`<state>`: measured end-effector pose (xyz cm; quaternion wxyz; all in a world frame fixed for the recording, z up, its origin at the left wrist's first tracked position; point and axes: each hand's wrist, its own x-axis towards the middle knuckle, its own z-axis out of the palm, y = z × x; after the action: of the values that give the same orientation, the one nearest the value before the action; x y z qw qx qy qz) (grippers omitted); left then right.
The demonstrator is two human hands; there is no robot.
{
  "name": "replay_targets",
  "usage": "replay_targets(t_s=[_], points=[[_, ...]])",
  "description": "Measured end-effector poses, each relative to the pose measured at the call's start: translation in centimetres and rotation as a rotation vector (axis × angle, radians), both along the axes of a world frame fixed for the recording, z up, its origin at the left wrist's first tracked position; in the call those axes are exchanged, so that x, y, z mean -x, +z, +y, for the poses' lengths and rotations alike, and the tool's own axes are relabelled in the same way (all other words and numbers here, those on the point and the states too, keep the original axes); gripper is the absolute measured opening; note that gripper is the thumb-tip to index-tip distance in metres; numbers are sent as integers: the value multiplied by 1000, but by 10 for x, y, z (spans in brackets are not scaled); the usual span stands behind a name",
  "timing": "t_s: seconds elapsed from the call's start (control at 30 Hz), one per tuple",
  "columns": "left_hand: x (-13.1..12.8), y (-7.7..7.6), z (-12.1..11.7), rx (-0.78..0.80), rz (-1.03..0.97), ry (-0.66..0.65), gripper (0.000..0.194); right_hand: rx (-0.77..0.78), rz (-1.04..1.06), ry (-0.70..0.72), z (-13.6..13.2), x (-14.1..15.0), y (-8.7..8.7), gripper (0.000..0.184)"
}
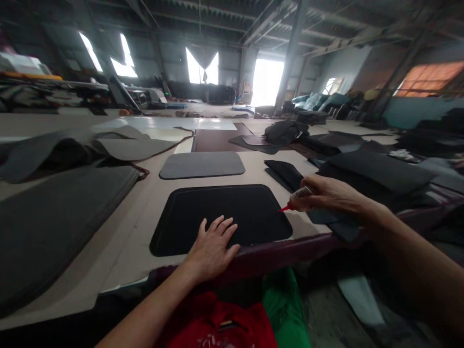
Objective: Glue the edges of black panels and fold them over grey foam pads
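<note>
A black rounded panel (232, 208) lies flat on the table near its front edge. My left hand (213, 244) rests on the panel's near edge, fingers spread, holding nothing. In my right hand (322, 193) is a small bottle with a red nozzle (285, 209), its fingers wrapped round the body. The nozzle tip points down and left at the panel's right edge; whether it touches I cannot tell. A thin line runs along inside the panel's border. Just beyond lies a grey rounded panel (202, 165) of similar shape.
Large dark sheets (61, 222) cover the table's left side, with curled grey sheets (134, 145) behind. Black folded pieces (284, 174) and a stack of dark sheets (377, 174) lie to the right. A black bag (284, 131) sits farther back. Maroon material (261, 253) runs along the front edge.
</note>
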<state>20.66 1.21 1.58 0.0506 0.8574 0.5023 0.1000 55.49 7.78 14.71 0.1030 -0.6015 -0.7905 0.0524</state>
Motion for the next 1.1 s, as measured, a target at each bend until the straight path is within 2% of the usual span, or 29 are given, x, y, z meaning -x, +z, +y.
replay_targets(t_s=[0.1,0.2,0.37,0.47,0.6,0.8,0.87,0.93,1.0,1.1], points=[[1,-3,1,-24,4,-1,50,61,38,-17,-30,-6,-3,37],[1,-5,1,-44,-2,9,49,51,63,-44,-54,-14,-8,40],[0,-5,2,-65,-25,18,49,36,129,-30,-78,-20,-20,41],[2,-4,4,-54,-51,0,48,62,202,-14,-81,-17,-25,39],[9,-4,9,7,-127,-48,42,95,257,74,-72,-1,-25,37],[25,-7,17,121,-310,-95,72,136,256,277,-51,51,-18,30],[37,-1,18,124,-366,-147,74,117,241,355,-43,70,-18,28],[58,7,20,67,-426,-146,68,91,227,432,-35,88,-19,26],[88,14,21,-28,-447,-36,64,68,219,500,-26,105,-23,26],[137,17,18,-125,-409,216,60,65,221,568,-17,129,-27,26]])
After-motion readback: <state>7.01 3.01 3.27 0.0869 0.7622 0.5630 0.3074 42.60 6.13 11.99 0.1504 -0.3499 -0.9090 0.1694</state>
